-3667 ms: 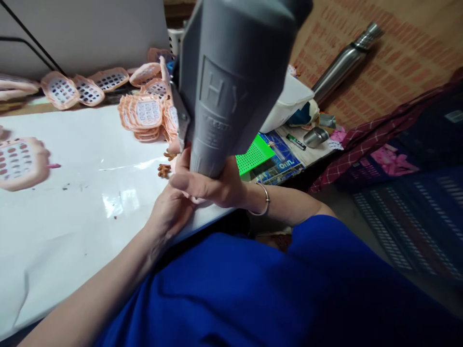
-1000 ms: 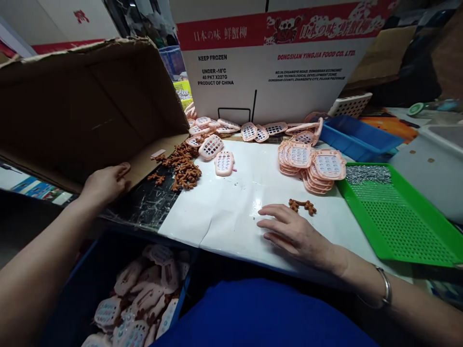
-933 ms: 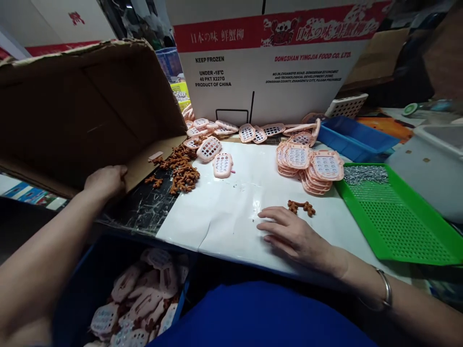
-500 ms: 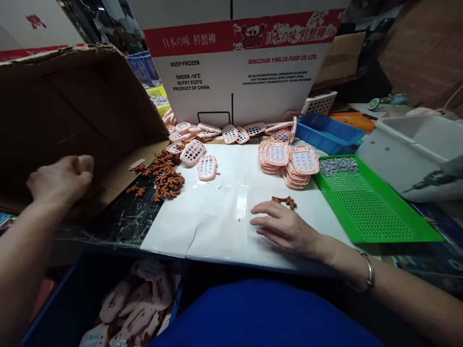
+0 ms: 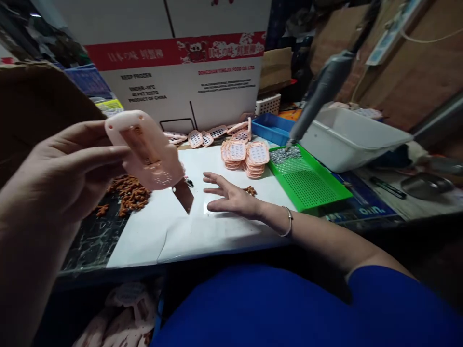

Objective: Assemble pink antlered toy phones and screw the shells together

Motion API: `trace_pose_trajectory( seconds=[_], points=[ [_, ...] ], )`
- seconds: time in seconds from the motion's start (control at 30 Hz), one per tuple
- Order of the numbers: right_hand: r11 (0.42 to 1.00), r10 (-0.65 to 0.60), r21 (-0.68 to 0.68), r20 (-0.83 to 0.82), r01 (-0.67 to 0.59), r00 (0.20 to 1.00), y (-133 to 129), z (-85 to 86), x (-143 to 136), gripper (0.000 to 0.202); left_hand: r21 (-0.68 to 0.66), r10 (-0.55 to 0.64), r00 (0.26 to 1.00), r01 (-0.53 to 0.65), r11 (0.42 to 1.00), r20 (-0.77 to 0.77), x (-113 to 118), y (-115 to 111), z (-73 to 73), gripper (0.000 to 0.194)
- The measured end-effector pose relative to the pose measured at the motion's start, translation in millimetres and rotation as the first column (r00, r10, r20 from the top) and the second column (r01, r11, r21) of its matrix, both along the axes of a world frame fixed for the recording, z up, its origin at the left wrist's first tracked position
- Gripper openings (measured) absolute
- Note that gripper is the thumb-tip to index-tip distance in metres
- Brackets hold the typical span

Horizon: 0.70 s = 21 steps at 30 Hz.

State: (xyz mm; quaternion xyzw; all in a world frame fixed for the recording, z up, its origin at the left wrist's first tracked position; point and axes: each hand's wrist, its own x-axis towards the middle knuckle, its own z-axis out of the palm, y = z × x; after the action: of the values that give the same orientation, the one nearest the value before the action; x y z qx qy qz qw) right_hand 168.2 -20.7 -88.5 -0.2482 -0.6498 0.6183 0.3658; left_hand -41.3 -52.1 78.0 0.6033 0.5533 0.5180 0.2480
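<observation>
My left hand (image 5: 68, 168) grips a pink plastic toy phone shell (image 5: 159, 154) by one end, between thumb and fingers, held up above the table. The shell's face has a long slot, a cluster of small holes and screw holes. A flat brown piece (image 5: 184, 195) shows just below its lower end; I cannot tell if it is attached. Over the white sheet (image 5: 144, 246), my right hand (image 5: 231, 196) is open with fingers spread, holding nothing. Just behind it lie small brown plastic pieces (image 5: 250, 191). Stacked pink keypad fronts (image 5: 257, 154) stand farther back.
A green tray (image 5: 311, 183) holds small silvery screws, with a grey power screwdriver (image 5: 321, 91) hanging over it. Blue tray (image 5: 273, 127) and white tub (image 5: 347, 137) stand behind. Brown pieces (image 5: 132, 195) are heaped left, beside a cardboard box (image 5: 43, 106). Below is a bin of pink shells (image 5: 123, 318).
My left hand has come out of the cardboard box and now holds up a pink shell. My right hand's fingers have spread wider. The view has turned to the right.
</observation>
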Motion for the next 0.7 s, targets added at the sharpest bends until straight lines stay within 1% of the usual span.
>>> trace_pose_trajectory(
  seconds=[0.07, 0.1, 0.17, 0.2, 0.23, 0.27, 0.3, 0.33, 0.37, 0.4, 0.43, 0.47, 0.5, 0.53, 0.57, 0.6, 0.63, 0.67, 0.7],
  points=[
    [0.987, 0.047, -0.149, -0.095, -0.061, 0.994, -2, -1.5, 9, 0.085, -0.09, -0.098, 0.975, 0.118, 0.989, 0.201, 20, 6, -12.1, 0.039],
    [0.98, 0.055, -0.184, -0.129, -0.078, 0.99, -3, -2.9, 15, 0.078, -0.126, -0.129, 0.954, 0.168, 0.978, 0.272, 27, 10, -18.6, 0.039],
    [0.98, 0.04, -0.186, -0.144, -0.067, 0.989, -5, -6.9, 31, 0.057, -0.164, -0.175, 0.923, 0.242, 0.956, 0.342, 36, 16, -31.2, 0.038],
    [0.988, 0.009, -0.15, -0.119, -0.027, 0.993, -6, -9.2, 39, 0.045, -0.166, -0.197, 0.914, 0.269, 0.949, 0.355, 38, 18, -37.0, 0.038],
    [0.996, -0.053, -0.081, -0.077, 0.047, 0.996, -7, -11.3, 47, 0.036, -0.155, -0.222, 0.908, 0.291, 0.944, 0.356, 39, 18, -42.5, 0.037],
    [0.989, -0.147, 0.029, -0.024, 0.147, 0.989, -7, -13.0, 55, 0.031, -0.132, -0.249, 0.906, 0.309, 0.942, 0.343, 40, 17, -47.7, 0.036],
    [0.95, -0.265, 0.182, 0.031, 0.255, 0.964, -8, -14.2, 63, 0.028, -0.104, -0.276, 0.911, 0.321, 0.941, 0.307, 40, 14, -53.0, 0.035],
    [0.865, -0.391, 0.37, 0.075, 0.339, 0.917, -10, -15.0, 70, 0.026, -0.075, -0.297, 0.923, 0.323, 0.943, 0.243, 40, 10, -58.8, 0.034],
    [0.732, -0.515, 0.566, 0.096, 0.379, 0.852, -12, -15.4, 76, 0.025, -0.048, -0.314, 0.937, 0.325, 0.945, 0.153, 39, 4, -65.5, 0.032],
    [0.568, -0.617, 0.739, 0.092, 0.361, 0.781, -16, -15.9, 82, 0.025, -0.028, -0.333, 0.943, 0.333, 0.942, 0.024, 39, -2, -73.5, 0.029],
    [0.404, -0.691, 0.866, 0.076, 0.296, 0.719, -20, -16.8, 87, 0.026, -0.001, -0.346, 0.929, 0.349, 0.937, -0.134, 38, -8, -83.1, 0.025],
    [0.259, -0.741, 0.942, 0.051, 0.215, 0.669, -26, -18.7, 91, 0.028, 0.033, -0.36, 0.885, 0.386, 0.922, -0.296, 37, -15, -94.6, 0.022],
    [0.148, -0.775, 0.979, 0.029, 0.137, 0.632, -33, -21.6, 94, 0.029, 0.066, -0.392, 0.797, 0.471, 0.88, -0.459, 35, -20, -107.7, 0.019],
    [0.082, -0.795, 0.994, 0.023, 0.07, 0.607, -41, -25.6, 97, 0.029, 0.109, -0.416, 0.706, 0.569, 0.815, -0.574, 34, -26, -122.2, 0.02],
    [0.06, -0.804, 0.998, 0.043, 0.009, 0.593, -49, -30.6, 99, 0.03, 0.15, -0.426, 0.626, 0.658, 0.738, -0.653, 32, -30, -137.3, 0.026],
    [0.07, -0.803, 0.997, 0.082, -0.044, 0.59, -56, -36.1, 101, 0.03, 0.154, -0.444, 0.544, 0.738, 0.657, -0.712, 31, -34, -152.1, 0.032],
    [0.102, -0.793, 0.991, 0.132, -0.085, 0.594, -64, -41.6, 102, 0.03, 0.133, -0.47, 0.466, 0.802, 0.583, -0.75, 29, -37, -165.9, 0.039],
    [0.15, -0.774, 0.981, 0.192, -0.12, 0.603, -70, -46.5, 104, 0.031, 0.098, -0.5, 0.412, 0.836, 0.541, -0.762, 28, -40, -177.7, 0.044],
    [0.207, -0.749, 0.968, 0.252, -0.144, 0.613, -76, -50.6, 105, 0.032, 0.052, -0.536, 0.368, 0.856, 0.514, -0.76, 27, -42, -187.0, 0.048]
  ],
)
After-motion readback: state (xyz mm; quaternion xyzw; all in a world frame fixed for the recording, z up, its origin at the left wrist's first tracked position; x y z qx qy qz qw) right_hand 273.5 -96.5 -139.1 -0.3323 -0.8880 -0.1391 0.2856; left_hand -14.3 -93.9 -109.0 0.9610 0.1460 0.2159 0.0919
